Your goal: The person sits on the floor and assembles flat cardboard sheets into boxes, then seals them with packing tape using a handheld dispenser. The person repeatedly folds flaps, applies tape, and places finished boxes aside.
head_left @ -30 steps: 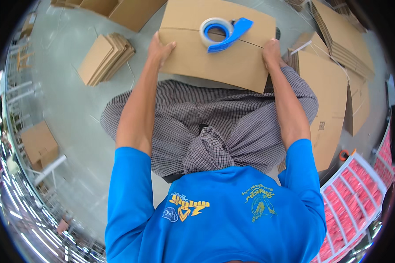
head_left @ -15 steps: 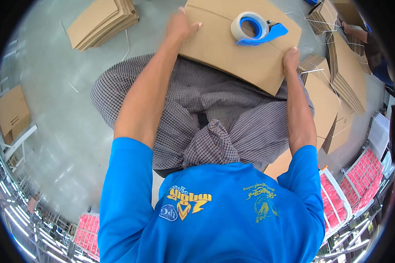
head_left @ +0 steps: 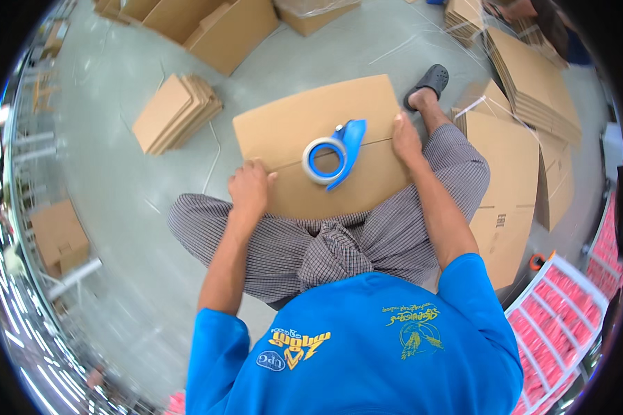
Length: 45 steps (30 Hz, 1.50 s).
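A flat cardboard box (head_left: 304, 114) lies across my lap, with a crease running over its middle. My left hand (head_left: 251, 187) grips its left edge, thumb on top. At the opposite edge my right hand (head_left: 406, 142) is closed on the cardboard, and the fingers underneath are hidden. Between the hands, a blue tape dispenser (head_left: 353, 142) with a roll of tape (head_left: 307, 159) rests on the cardboard. Neither hand touches the dispenser; its handle points away from me.
A stack of folded cardboard (head_left: 176, 114) lies on the floor to the left. Open cardboard boxes (head_left: 235, 34) stand ahead. More flattened cartons (head_left: 502, 187) are piled at the right, near another person's arm (head_left: 519, 10). Pink-filled racks (head_left: 557, 304) stand at the lower right. Loose straps litter the floor.
The cardboard has turned and sits more squarely across my lap, both hands still on its edges. The tape dispenser has turned with it, its handle swinging from rightward to away from me.
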Available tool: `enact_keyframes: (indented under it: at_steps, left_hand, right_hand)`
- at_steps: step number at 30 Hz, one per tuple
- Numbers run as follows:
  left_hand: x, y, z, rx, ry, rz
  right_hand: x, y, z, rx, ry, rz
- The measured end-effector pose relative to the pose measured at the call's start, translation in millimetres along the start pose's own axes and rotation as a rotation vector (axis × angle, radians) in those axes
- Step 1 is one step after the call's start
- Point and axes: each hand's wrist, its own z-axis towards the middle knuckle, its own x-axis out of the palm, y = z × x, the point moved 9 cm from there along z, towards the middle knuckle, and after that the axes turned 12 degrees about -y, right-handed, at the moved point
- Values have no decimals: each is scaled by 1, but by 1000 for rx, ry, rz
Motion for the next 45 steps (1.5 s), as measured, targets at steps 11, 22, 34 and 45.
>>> enact_keyframes:
  at_steps: [11,22,34,45]
  left_hand:
    - [-4,-145,-7,190,47,-547]
    - [26,-174,43,176,830,-1048]
    - [33,-170,41,227,688,-1095]
    - [14,-179,51,249,554,-901]
  right_hand:
    - [-20,23,-27,200,121,43]
    - [-26,4,-26,271,41,204]
    - [-83,56,-93,390,48,798]
    - [-15,13,-84,886,221,1091]
